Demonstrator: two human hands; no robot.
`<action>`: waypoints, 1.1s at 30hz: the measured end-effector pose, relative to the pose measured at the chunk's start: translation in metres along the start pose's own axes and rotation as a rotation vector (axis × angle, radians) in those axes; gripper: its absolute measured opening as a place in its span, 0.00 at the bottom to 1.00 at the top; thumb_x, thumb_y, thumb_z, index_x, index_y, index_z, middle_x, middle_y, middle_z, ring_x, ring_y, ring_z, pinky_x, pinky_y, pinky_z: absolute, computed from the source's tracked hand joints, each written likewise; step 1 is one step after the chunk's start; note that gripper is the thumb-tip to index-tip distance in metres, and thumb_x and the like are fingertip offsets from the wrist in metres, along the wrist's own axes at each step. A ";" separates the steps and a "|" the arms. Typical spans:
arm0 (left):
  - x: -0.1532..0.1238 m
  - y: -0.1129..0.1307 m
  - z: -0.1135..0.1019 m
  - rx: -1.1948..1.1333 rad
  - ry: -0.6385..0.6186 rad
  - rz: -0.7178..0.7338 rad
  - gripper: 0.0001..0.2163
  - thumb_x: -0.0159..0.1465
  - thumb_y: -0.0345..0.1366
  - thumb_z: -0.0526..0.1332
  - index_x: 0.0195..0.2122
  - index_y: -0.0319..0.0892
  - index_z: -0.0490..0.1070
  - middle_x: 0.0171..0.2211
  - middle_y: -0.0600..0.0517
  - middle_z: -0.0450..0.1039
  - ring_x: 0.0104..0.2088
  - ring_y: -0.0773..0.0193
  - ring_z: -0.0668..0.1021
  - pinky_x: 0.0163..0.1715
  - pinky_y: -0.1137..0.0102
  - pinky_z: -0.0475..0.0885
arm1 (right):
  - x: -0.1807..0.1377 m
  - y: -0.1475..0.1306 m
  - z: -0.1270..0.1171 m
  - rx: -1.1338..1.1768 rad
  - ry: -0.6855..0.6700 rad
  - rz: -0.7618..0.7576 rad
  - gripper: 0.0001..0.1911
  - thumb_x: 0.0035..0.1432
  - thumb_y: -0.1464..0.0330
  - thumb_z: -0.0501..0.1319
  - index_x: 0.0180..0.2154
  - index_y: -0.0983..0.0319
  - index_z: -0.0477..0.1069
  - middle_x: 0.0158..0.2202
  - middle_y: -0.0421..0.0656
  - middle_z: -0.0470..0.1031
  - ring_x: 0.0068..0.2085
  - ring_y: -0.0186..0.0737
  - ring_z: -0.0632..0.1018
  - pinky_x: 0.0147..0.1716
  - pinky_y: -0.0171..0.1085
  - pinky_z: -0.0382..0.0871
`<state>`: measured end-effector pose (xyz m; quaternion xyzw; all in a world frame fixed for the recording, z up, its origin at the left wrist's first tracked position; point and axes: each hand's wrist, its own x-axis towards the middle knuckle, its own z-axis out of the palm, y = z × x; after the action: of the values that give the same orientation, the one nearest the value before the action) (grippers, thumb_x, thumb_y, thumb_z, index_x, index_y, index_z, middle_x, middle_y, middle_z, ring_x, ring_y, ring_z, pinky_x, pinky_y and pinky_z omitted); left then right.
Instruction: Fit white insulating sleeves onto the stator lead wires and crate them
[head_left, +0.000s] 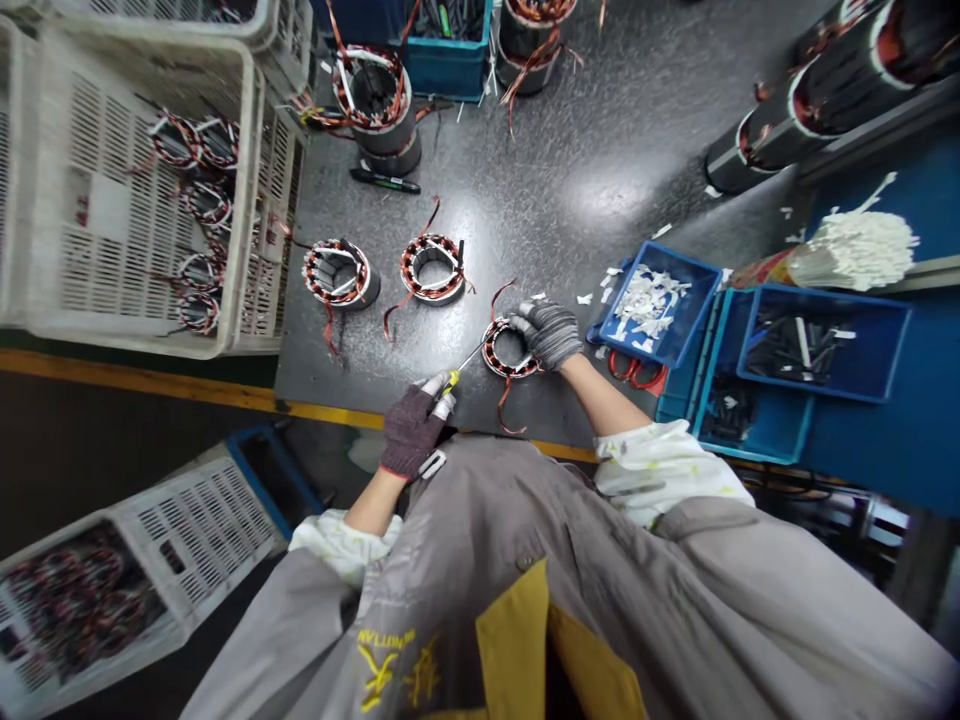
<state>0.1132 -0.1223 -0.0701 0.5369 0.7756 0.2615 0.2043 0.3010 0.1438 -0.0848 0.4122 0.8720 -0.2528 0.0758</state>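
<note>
My left hand (pixel 414 428), in a dark maroon glove with pale fingertips, is closed round the yellow handle of a screwdriver (pixel 452 381). Its thin shaft points up and right, with the tip at the left rim of a motor stator (pixel 496 360) wound with copper wire. On the right side of that stator rests my right hand (pixel 551 332) in a grey striped glove, fingers curled over the rim and gripping it. Loose copper leads stick out above and below the ring. Two more wound stators, one in the middle (pixel 433 292) and one further left (pixel 366 290), stand nearby.
At the right, a blue tray (pixel 705 290) holds white paper slips, beside red-handled scissors (pixel 636 370) and teal bins (pixel 780 440). Stacked stators (pixel 397 150) and a black marker (pixel 384 181) lie toward the back. White crates (pixel 247 200) with stators border the table's left.
</note>
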 end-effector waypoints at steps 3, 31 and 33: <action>-0.002 -0.014 0.013 -0.057 0.004 -0.042 0.20 0.76 0.48 0.60 0.62 0.46 0.80 0.57 0.44 0.85 0.56 0.54 0.85 0.59 0.61 0.80 | 0.001 0.000 0.000 -0.001 -0.001 -0.001 0.22 0.79 0.59 0.52 0.49 0.59 0.83 0.46 0.50 0.84 0.46 0.51 0.78 0.44 0.41 0.66; 0.098 -0.022 0.054 -0.738 -0.039 -0.447 0.17 0.63 0.53 0.66 0.30 0.44 0.75 0.24 0.54 0.75 0.23 0.67 0.74 0.25 0.72 0.70 | -0.008 -0.003 0.000 0.104 0.064 0.047 0.18 0.72 0.64 0.57 0.54 0.60 0.81 0.55 0.52 0.84 0.54 0.55 0.81 0.55 0.47 0.74; 0.084 -0.024 0.049 -0.715 -0.055 -0.480 0.15 0.61 0.52 0.69 0.30 0.44 0.75 0.24 0.54 0.76 0.24 0.67 0.74 0.25 0.74 0.70 | -0.011 -0.005 -0.003 0.077 0.105 0.005 0.18 0.71 0.65 0.58 0.55 0.62 0.81 0.62 0.53 0.81 0.58 0.56 0.79 0.61 0.50 0.73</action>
<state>0.0962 -0.0414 -0.1265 0.2434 0.7333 0.4446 0.4532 0.3046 0.1352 -0.0771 0.4297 0.8634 -0.2638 0.0148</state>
